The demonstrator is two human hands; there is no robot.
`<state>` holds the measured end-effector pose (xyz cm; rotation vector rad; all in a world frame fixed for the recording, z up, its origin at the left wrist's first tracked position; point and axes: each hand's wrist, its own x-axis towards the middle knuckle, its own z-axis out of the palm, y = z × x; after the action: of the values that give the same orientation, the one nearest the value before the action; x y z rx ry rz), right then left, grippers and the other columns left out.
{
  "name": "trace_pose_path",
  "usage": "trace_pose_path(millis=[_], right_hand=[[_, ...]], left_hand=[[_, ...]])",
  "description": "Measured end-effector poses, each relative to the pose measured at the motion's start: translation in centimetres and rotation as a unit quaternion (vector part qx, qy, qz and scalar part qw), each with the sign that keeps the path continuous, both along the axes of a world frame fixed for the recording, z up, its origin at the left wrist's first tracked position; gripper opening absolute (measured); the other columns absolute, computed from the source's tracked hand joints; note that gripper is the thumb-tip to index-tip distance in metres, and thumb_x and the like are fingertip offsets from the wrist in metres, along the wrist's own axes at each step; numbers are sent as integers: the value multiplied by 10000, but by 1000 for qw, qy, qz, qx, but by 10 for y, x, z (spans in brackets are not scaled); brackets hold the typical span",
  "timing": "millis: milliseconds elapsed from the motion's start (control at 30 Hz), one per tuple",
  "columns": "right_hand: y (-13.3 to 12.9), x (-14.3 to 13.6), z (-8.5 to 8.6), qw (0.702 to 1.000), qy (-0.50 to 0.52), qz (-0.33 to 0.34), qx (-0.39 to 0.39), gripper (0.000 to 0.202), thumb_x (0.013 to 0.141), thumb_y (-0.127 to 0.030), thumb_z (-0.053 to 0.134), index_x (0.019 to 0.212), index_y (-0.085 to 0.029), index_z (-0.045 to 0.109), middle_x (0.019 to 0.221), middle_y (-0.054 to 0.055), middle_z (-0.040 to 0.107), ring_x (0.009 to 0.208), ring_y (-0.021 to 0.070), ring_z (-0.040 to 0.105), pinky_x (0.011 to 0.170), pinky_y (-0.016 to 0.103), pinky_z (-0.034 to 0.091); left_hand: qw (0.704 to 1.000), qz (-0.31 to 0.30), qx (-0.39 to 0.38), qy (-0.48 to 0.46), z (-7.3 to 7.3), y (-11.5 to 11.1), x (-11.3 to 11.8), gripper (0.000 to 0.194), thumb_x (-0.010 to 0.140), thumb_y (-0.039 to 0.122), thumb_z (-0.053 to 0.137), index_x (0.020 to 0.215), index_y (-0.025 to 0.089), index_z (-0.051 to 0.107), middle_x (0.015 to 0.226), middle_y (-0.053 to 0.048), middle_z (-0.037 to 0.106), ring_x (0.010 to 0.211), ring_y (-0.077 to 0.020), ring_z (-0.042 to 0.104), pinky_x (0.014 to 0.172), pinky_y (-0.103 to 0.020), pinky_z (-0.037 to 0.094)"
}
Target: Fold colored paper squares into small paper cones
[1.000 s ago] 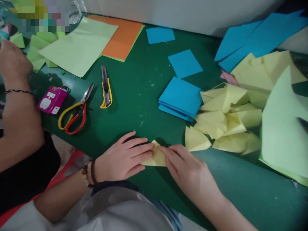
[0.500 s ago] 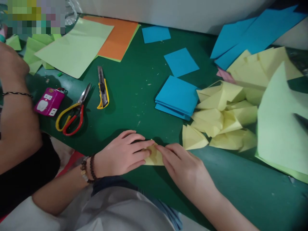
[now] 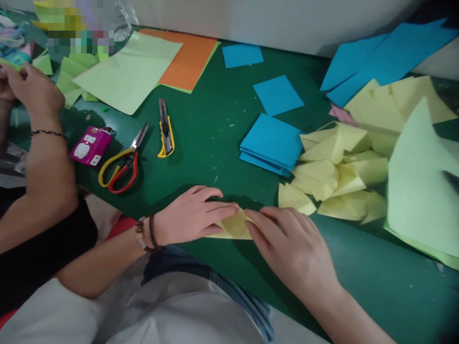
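A small piece of folded yellow paper (image 3: 234,225) lies on the green table close to my body. Across its left part rests my left hand (image 3: 191,216), palm down, fingers stretched and spread, the index fingertip at the paper's top edge. My right hand (image 3: 292,243) grips the paper's right end between thumb and curled index finger. The fingers cover both ends of the sheet. Just beyond my right hand, several folded yellow paper pieces (image 3: 322,179) lie heaped beside a stack of blue paper squares (image 3: 270,143).
Scissors (image 3: 124,165), a yellow utility knife (image 3: 165,129) and a purple box (image 3: 91,145) lie left. Behind them are pale green (image 3: 129,71) and orange sheets (image 3: 190,59). A co-worker's arm (image 3: 50,162) reaches in at left. Green sheets (image 3: 423,191) stand at right.
The view has shifted, so the table things appear farther right. My right hand has drawn slightly away from my left, and more of the yellow paper shows between them.
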<state>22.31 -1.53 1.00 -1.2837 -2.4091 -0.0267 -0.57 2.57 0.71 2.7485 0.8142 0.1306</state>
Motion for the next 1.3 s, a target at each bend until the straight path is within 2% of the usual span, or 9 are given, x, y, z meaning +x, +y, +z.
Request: trace_pose_path(millis=[133,333,533,667,800,933,1067,1200,1300], right_hand=[[-8,-7,10,1000,-20,22,-2,148,890,-112,539,828,-172,660,743,48,617,705,183,500,621,323,343],[-18,-25,0,997,-65,25,-33,216,886,-78,500,740,-178,623,654,37,532,652,187,410,604,333,282],[-43,-37,-8,998,14,12,-68,191,898,-100,519,766,-175,635,648,28,575,633,180,471,598,331,327],[-64,-40,-5,988,108,-30,-107,151,913,-170,542,1016,-156,651,954,74,720,788,180,646,686,314,486],[-77,-43,-2,962,172,-57,-207,223,939,-169,446,1112,-151,585,1211,128,677,974,163,702,690,219,569],[-82,-41,-3,942,191,-80,-265,200,949,-200,418,1100,-180,549,1218,131,676,737,131,725,531,195,552],[-82,-35,-3,931,201,-88,-290,203,947,-234,438,1105,-180,553,1118,117,719,438,70,596,405,179,482],[-82,-30,-6,924,230,-114,-283,260,951,-264,448,1172,-184,558,939,56,756,346,52,511,355,165,434],[-82,-22,-10,915,241,-160,-280,279,948,-298,471,1198,-213,558,960,37,758,353,53,522,373,164,451]], left_hand=[[1000,-18,8,4,0,0,-1,350,969,358,508,1272,197,578,1358,-19,585,1225,-236,454,974,-368,391],[1000,-26,5,-13,-2,1,-2,300,955,385,535,1173,206,634,1392,9,559,1215,-240,458,970,-377,404],[1000,-24,-2,-20,-4,1,-4,374,944,417,547,1259,219,592,1416,23,536,1214,-244,455,967,-377,403],[1000,-20,-1,-12,-4,0,-3,396,935,434,559,1270,225,590,1412,10,540,1215,-236,455,965,-360,401],[1000,-15,0,-8,-3,-1,-3,416,934,459,548,1273,221,589,1410,1,541,1225,-233,447,977,-360,396],[1000,-17,1,-7,-3,-2,-3,430,911,449,587,1272,216,589,1410,-2,542,1228,-242,446,968,-369,405],[1000,-18,-1,-10,-2,-1,-3,433,895,451,610,1254,209,600,1396,-15,556,1220,-248,457,961,-378,414],[1000,-18,1,-9,-1,-1,-2,456,883,462,620,1258,203,597,1388,-33,563,1215,-255,466,954,-385,417],[1000,-16,-2,-7,-1,-1,-2,446,888,464,612,1253,207,603,1383,-32,569,1217,-256,467,955,-382,416]])
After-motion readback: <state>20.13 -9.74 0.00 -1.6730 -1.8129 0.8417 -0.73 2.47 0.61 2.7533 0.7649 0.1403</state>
